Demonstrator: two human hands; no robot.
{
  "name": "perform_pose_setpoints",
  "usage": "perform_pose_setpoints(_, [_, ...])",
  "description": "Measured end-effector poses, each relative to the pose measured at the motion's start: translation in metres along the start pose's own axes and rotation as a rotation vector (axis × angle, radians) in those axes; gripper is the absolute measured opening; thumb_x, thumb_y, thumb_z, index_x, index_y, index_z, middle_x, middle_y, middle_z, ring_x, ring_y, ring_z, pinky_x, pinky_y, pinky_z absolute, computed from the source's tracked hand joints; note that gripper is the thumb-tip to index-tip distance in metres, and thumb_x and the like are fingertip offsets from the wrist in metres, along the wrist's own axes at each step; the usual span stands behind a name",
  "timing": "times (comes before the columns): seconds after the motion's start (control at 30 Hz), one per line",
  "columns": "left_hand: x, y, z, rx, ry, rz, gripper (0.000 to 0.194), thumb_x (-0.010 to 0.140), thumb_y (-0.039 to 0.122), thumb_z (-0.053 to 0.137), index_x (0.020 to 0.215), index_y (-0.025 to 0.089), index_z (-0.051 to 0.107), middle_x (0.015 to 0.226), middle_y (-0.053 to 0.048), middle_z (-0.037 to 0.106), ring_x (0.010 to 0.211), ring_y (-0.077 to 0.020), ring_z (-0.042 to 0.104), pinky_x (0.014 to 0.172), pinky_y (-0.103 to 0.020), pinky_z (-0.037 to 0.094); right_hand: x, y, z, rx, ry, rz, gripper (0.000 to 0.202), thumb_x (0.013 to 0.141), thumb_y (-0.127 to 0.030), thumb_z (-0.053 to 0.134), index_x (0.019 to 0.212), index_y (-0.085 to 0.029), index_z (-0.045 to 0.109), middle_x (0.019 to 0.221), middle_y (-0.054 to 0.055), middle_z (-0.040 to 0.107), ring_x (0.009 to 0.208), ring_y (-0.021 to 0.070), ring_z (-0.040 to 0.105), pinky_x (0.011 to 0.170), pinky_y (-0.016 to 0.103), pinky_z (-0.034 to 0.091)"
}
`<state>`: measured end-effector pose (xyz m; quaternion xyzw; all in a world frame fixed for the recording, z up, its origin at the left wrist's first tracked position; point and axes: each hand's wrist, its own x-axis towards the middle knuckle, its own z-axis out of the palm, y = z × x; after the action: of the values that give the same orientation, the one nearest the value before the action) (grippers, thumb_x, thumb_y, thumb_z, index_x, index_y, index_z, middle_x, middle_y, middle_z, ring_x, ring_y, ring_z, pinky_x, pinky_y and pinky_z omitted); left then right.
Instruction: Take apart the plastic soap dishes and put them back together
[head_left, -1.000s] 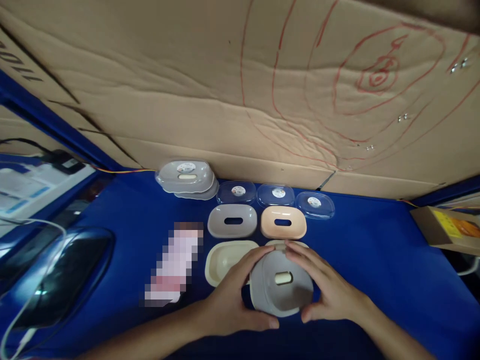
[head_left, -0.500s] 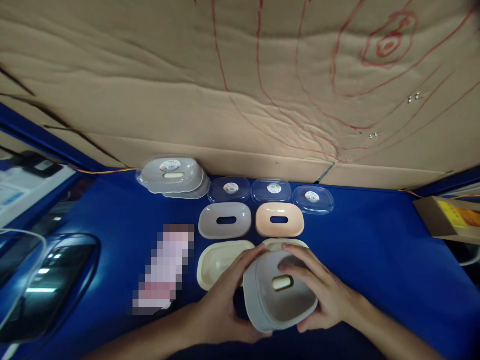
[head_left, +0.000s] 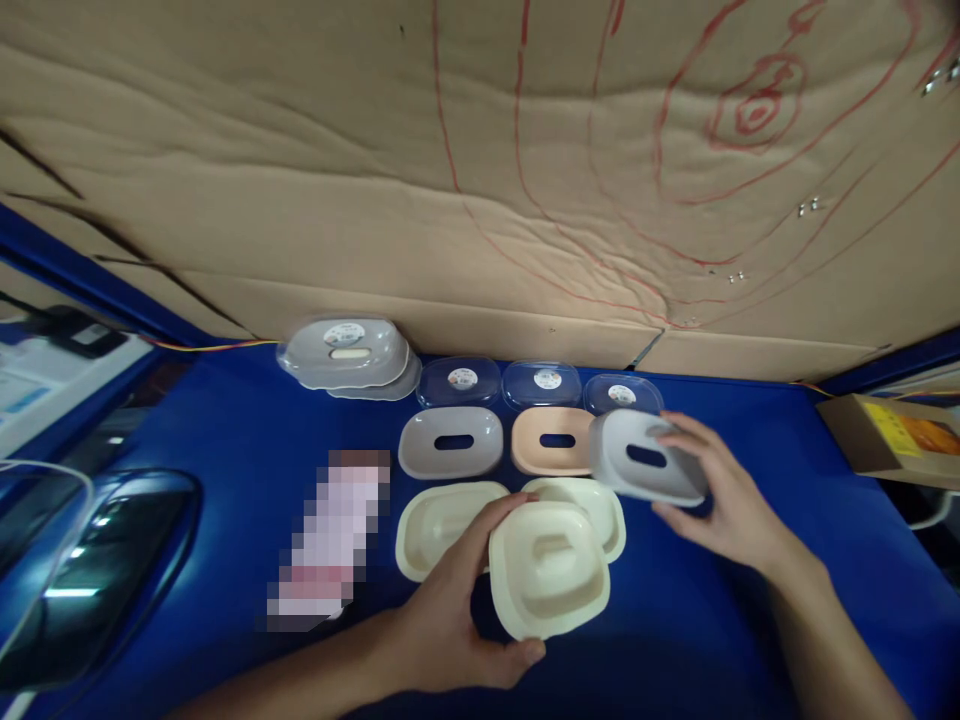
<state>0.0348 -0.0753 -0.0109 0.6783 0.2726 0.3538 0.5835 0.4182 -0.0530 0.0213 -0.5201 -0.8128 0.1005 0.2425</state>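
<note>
My left hand (head_left: 457, 610) grips a cream tray (head_left: 555, 565) by its left end, tilted above the blue table. A raised bar stands in the middle of that tray. In my right hand (head_left: 720, 490) is a grey slotted tray (head_left: 637, 455), slightly blurred, just right of a peach slotted tray (head_left: 551, 455). Another grey slotted tray (head_left: 420, 440) lies left of the peach one. Nearer me lie a cream tray (head_left: 420, 530) and a second cream tray (head_left: 611, 520), partly covered by the held one. Behind them three clear lids (head_left: 442, 385) with round labels form a row.
A lidded grey stack (head_left: 307, 360) stands at the back left against the cardboard wall (head_left: 360, 230). On the left lie a blurred-out pink item (head_left: 330, 540) and a dark glossy device (head_left: 97, 580). An open cardboard box (head_left: 870, 435) sits at the right edge.
The grey tray has come off the cream tray it was nested with. My right hand has carried it right and away from me; my left hand still holds the cream tray.
</note>
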Motion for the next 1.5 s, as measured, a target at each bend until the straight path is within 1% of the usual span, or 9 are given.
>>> perform_pose_setpoints(0.2, [0.0,-0.001,-0.002,0.03,-0.023,0.002,0.115,0.077,0.024,0.091,0.169,0.035,0.023,0.171,-0.015,0.042,0.158,-0.0422,0.043,0.128,-0.058,0.041,-0.007,0.038,-0.025,-0.065,-0.052,0.222,0.055,0.093,-0.05,0.073,0.14,-0.029,0.054,0.16,0.016,0.048,0.147,0.0457,0.053,0.121,0.065,0.047])
perform_pose_setpoints(0.53, [0.002,0.002,-0.004,0.129,-0.067,-0.027,0.118,0.076,0.026,0.092,0.171,0.034,0.022,0.173,-0.016,0.042,0.158,-0.0438,0.043,0.131,-0.063,0.034,-0.005,0.019,-0.004,-0.064,-0.152,0.169,0.055,0.091,-0.039,0.073,0.142,-0.032,0.054,0.166,0.013,0.049,0.153,0.0414,0.049,0.12,0.071,0.044])
perform_pose_setpoints(0.7, [0.003,0.005,-0.005,0.141,-0.074,-0.062,0.121,0.075,0.025,0.093,0.172,0.034,0.022,0.174,-0.015,0.041,0.158,-0.0428,0.043,0.131,-0.06,0.036,0.0,0.015,0.001,-0.068,-0.191,0.139,0.069,0.095,-0.042,0.071,0.158,-0.034,0.044,0.171,0.013,0.045,0.16,0.0416,0.041,0.124,0.071,0.04])
perform_pose_setpoints(0.87, [0.002,0.004,-0.005,0.138,-0.079,-0.025,0.12,0.077,0.031,0.094,0.172,0.035,0.021,0.173,-0.015,0.042,0.157,-0.0433,0.045,0.13,-0.062,0.036,0.001,-0.02,0.006,-0.014,-0.19,-0.001,0.085,0.097,-0.053,0.074,0.169,-0.035,0.032,0.177,0.014,0.035,0.163,0.0413,0.034,0.127,0.069,0.036])
perform_pose_setpoints(1.0, [-0.001,0.002,-0.001,0.119,-0.097,0.025,0.123,0.076,0.033,0.097,0.173,0.036,0.02,0.175,-0.015,0.041,0.158,-0.0436,0.044,0.129,-0.061,0.038,-0.004,-0.064,0.025,0.149,-0.305,-0.216,0.116,0.081,-0.075,0.083,0.172,-0.031,0.028,0.177,0.018,0.034,0.162,0.0447,0.036,0.126,0.065,0.041])
perform_pose_setpoints(1.07, [-0.003,0.001,0.001,0.105,-0.121,0.05,0.125,0.076,0.033,0.097,0.173,0.036,0.019,0.177,-0.015,0.037,0.16,-0.0431,0.041,0.131,-0.06,0.036,-0.006,-0.081,0.037,0.241,-0.34,-0.284,0.116,0.082,-0.071,0.085,0.172,-0.031,0.025,0.175,0.019,0.037,0.16,0.0415,0.04,0.124,0.059,0.045])
perform_pose_setpoints(1.2, [-0.003,-0.002,0.002,0.187,-0.176,0.06,0.132,0.076,0.03,0.098,0.175,0.037,0.01,0.181,-0.014,0.028,0.163,-0.042,0.036,0.132,-0.058,0.036,-0.006,-0.095,0.043,0.335,-0.33,-0.269,0.101,0.088,-0.04,0.084,0.169,-0.03,0.025,0.17,0.017,0.045,0.158,0.0353,0.045,0.121,0.052,0.051])
perform_pose_setpoints(1.37, [0.005,-0.006,-0.005,0.536,-0.243,0.271,0.126,0.091,0.039,0.089,0.175,0.039,-0.004,0.181,-0.015,0.026,0.164,-0.0409,0.034,0.132,-0.061,0.034,-0.026,-0.061,0.003,0.193,-0.376,-0.047,0.088,0.085,-0.032,0.083,0.162,-0.035,0.039,0.166,0.012,0.051,0.152,0.0374,0.053,0.117,0.053,0.056])
perform_pose_setpoints(1.5, [0.009,-0.006,-0.006,0.788,-0.31,0.342,0.086,0.099,0.02,0.076,0.17,0.035,0.03,0.175,-0.016,0.041,0.159,-0.0379,0.045,0.132,-0.06,0.033,-0.06,-0.015,-0.028,0.0,-0.367,0.146,0.095,0.081,-0.044,0.087,0.162,-0.037,0.039,0.155,0.012,0.062,0.134,0.0416,0.067,0.101,0.057,0.066])
